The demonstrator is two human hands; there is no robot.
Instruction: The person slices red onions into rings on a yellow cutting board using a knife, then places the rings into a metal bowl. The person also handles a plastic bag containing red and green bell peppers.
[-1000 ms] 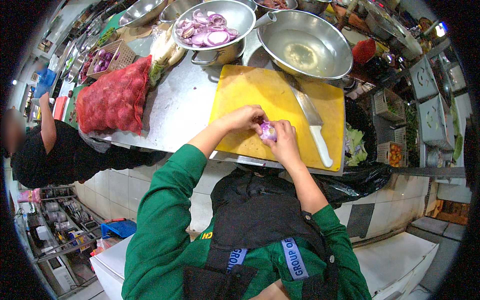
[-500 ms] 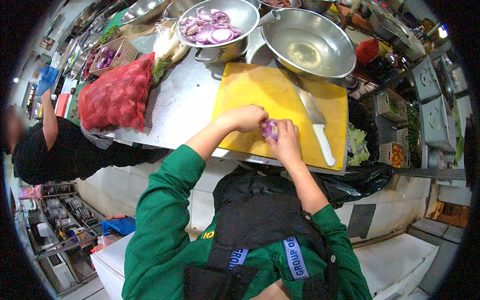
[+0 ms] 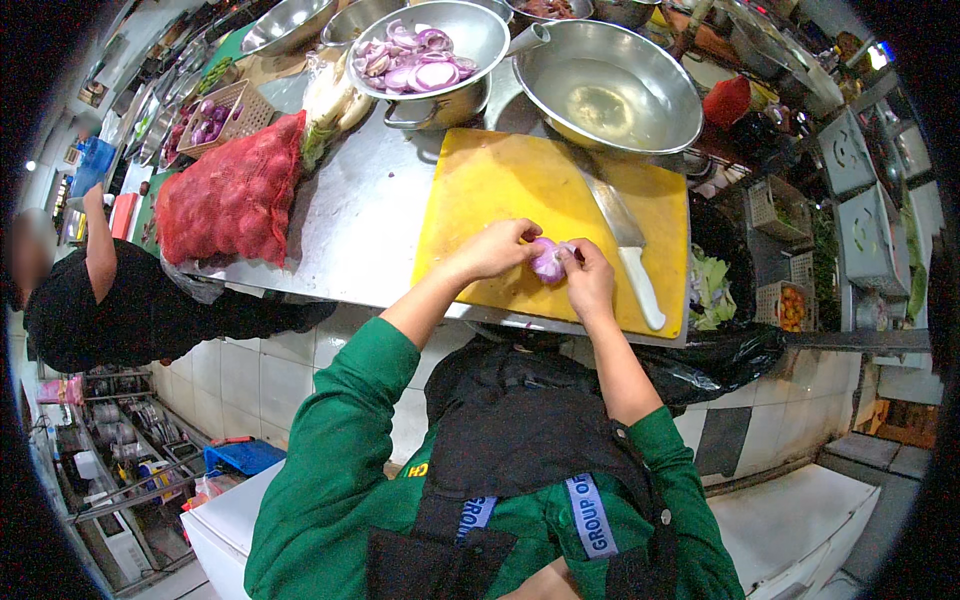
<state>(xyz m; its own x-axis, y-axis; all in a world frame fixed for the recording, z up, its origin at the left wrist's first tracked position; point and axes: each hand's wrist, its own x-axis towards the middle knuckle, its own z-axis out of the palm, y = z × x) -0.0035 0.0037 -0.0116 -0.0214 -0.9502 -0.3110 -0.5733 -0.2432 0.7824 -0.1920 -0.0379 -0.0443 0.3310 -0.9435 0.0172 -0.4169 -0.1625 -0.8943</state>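
Observation:
Between my two hands, above the near part of a yellow cutting board (image 3: pixel 500 180), is a red onion (image 3: pixel 547 262), pale purple and smooth. My left hand (image 3: pixel 505 246) grips it from the left with bent fingers. On its right side, the fingertips of my right hand (image 3: pixel 590 275) pinch at the onion's skin. A knife (image 3: pixel 627 237) with a broad blade and white handle lies on the board, right of my right hand. Beyond the board, a metal bowl (image 3: pixel 490 42) of sliced red onions (image 3: pixel 415 60) sits on a metal pot (image 3: pixel 440 112).
A large steel bowl (image 3: pixel 655 105) of water stands behind the board. Left on the metal table (image 3: pixel 350 225) rest a red mesh sack (image 3: pixel 235 190) of onions and a beige basket (image 3: pixel 240 115). Leafy scraps (image 3: pixel 710 290) lie in a black bag at right. A person (image 3: pixel 100 300) in black stands far left.
My hands have shifted slightly, and the fingers of the left have opened a little around the onion. More of the onion's smooth side shows now. The knife stays on the board.

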